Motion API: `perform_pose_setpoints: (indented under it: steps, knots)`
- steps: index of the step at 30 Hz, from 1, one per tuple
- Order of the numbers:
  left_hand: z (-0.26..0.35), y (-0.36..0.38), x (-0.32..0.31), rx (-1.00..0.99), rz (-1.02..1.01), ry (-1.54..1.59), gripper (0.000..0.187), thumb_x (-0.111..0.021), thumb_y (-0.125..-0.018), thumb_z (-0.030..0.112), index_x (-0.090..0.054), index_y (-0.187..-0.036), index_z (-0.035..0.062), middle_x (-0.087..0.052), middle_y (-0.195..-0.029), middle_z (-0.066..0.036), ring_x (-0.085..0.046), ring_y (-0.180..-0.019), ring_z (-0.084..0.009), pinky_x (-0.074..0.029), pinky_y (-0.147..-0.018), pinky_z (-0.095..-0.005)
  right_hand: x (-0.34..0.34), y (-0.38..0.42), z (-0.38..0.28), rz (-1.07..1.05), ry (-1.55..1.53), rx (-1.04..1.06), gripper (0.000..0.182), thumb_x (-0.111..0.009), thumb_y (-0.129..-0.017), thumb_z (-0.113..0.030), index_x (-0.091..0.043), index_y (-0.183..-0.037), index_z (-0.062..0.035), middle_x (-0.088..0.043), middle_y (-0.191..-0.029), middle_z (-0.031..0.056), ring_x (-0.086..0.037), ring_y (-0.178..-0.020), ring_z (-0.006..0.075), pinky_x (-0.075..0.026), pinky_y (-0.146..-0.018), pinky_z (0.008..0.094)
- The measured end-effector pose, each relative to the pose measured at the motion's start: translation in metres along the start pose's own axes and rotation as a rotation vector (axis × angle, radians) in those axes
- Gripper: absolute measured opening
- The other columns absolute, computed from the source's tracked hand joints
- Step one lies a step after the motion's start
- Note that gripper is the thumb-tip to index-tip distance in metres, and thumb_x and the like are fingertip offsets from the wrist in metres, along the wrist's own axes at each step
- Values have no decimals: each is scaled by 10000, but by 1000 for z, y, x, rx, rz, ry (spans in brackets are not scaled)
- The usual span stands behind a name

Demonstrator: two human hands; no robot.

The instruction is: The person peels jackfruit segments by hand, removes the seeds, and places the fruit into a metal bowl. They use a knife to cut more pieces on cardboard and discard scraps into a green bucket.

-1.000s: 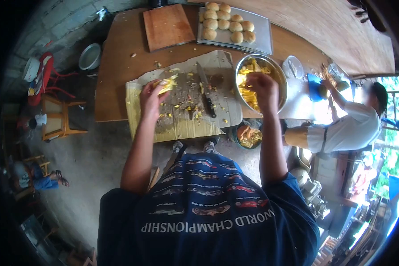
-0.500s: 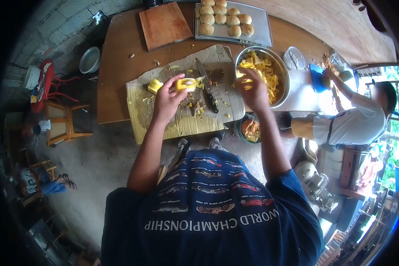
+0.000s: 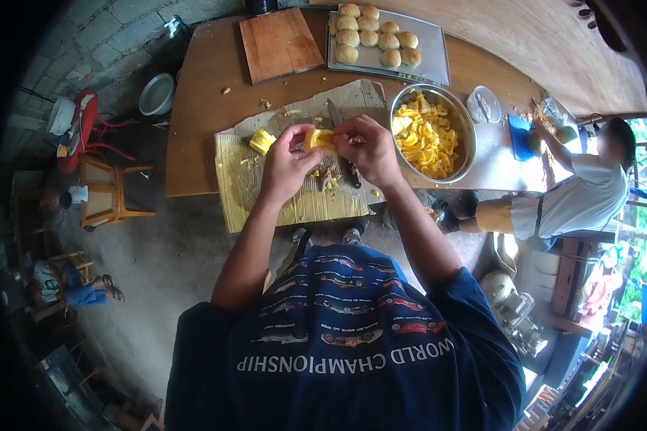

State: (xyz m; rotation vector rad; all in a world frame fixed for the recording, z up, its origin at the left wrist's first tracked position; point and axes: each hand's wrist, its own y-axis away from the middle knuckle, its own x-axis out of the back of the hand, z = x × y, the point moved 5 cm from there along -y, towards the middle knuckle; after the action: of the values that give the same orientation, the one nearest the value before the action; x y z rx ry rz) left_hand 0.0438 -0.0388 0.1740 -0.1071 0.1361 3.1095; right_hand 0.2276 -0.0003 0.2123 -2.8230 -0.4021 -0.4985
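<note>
A yellow jackfruit piece (image 3: pixel 318 139) is between my hands, above a stained cardboard sheet (image 3: pixel 248 208). My left hand (image 3: pixel 286 169) grips it at its left side. The fingertips of my right hand (image 3: pixel 372 154) pinch its right end. Another yellow jackfruit chunk (image 3: pixel 262 141) lies on the cardboard just left of my left hand. Under my right hand lies a knife (image 3: pixel 334 113), its middle hidden and its black handle towards me. Scraps are scattered on the cardboard. To the right stands a metal bowl (image 3: pixel 471 136) holding many yellow jackfruit strips (image 3: pixel 424 136).
A wooden board (image 3: pixel 280 47) and a tray (image 3: pixel 431 54) of bread rolls (image 3: pixel 368 37) lie at the table's far side. A clear plastic tub (image 3: pixel 484 105) stands right of the bowl. Another person (image 3: pixel 582 179) works at the table's right end, near a blue board (image 3: pixel 519 136).
My right hand has moved left from the bowl to the jackfruit piece and now pinches it. My left hand has shifted slightly right, still holding the piece. The whole view has shifted a little.
</note>
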Motion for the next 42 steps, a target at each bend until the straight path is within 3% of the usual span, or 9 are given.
perform_pose_setpoints:
  steps: [4,13,17,20,22,28,37,39,42]
  knots:
    - [0,-4,4,50,-1,139,451,-724,-957,7,-526,-1361,-31,-609,-1283,-113,-666,-1149,-182,-615,-964,-323,0,2,27,-87,-462,-309,198,-760,-941,-60,-668,-1096,22,-707,-1104,100,-706,-972,153,-606,-899,319]
    - [2,-7,-4,123,-84,388,408,-698,-975,31,-538,-1350,16,-645,-1246,-101,-677,-1145,-195,-621,-972,-358,9,1,42,-86,-1032,-445,143,-710,-967,-5,-660,-1100,18,-709,-1090,109,-716,-997,199,-631,-946,350]
    - [-4,-10,-6,119,-83,333,405,-705,-970,28,-547,-1342,3,-654,-1251,-112,-682,-1136,-184,-620,-969,-348,9,3,47,-93,-1093,-458,152,-707,-968,-12,-660,-1109,19,-706,-1089,101,-714,-972,213,-632,-938,355]
    - [1,-11,-8,43,-26,96,431,-736,-950,28,-555,-1339,-9,-666,-1236,-115,-705,-1089,-181,-622,-936,-321,7,4,38,-71,-742,-405,161,-741,-949,-64,-685,-1080,12,-702,-1100,115,-710,-953,197,-614,-864,317]
    - [13,-9,-13,-36,18,-83,452,-758,-935,29,-558,-1338,-12,-676,-1224,-116,-727,-1044,-185,-627,-903,-306,12,3,14,-41,25,-88,191,-770,-924,-135,-707,-1031,10,-727,-986,123,-717,-859,165,-577,-746,300]
    - [29,1,-26,-143,52,-280,469,-766,-911,-5,-588,-1344,7,-660,-1306,-101,-700,-1117,-162,-603,-949,-292,9,3,17,5,63,-255,213,-760,-912,-170,-701,-975,25,-721,-731,98,-708,-658,151,-555,-629,317]
    - [13,-5,-21,-144,40,-76,437,-754,-921,1,-587,-1326,-5,-653,-1274,-107,-682,-1141,-174,-609,-962,-320,12,12,45,-15,-688,-473,146,-754,-944,-100,-645,-935,-4,-695,-811,80,-686,-676,173,-593,-656,305]
    - [-3,-7,-19,102,-42,269,422,-735,-945,28,-573,-1334,-7,-646,-1268,-107,-675,-1144,-189,-619,-969,-350,16,16,45,-33,-777,-508,124,-740,-957,-91,-643,-941,-16,-694,-835,83,-683,-692,170,-594,-663,307]
    - [-8,-7,-23,154,-92,433,400,-701,-976,77,-565,-1343,-2,-659,-1275,-127,-695,-1142,-237,-626,-979,-386,20,20,48,-50,-962,-537,94,-720,-972,-76,-641,-946,-32,-693,-864,85,-675,-707,163,-592,-668,307]
